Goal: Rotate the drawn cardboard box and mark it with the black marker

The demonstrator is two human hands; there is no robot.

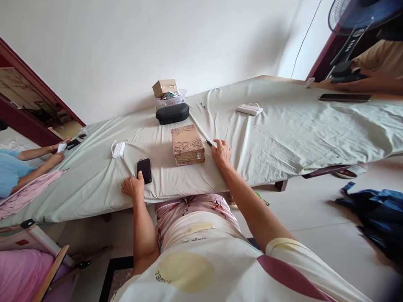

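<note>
My right hand [221,152] rests on the cloth with its fingers closed around a dark pen [209,143], whose tip points left toward a cardboard box [188,140]. Black scribbled loops cover the box, which stands just left of that hand without touching it. Near the table's front edge lies my left hand [134,186], its fingers loosely bent and the thumb apart. That thumb reaches the lower left edge of a black smartphone [145,170] lying flat. Nothing shows as gripped in the left hand.
Behind the box are a black hard case [172,113] and a plastic basket [171,100] topped by a small carton [164,87]. White corded devices [119,149] lie left and right [249,109]. Other people's hands [56,158] are at both table ends; a fan [362,16] stands right.
</note>
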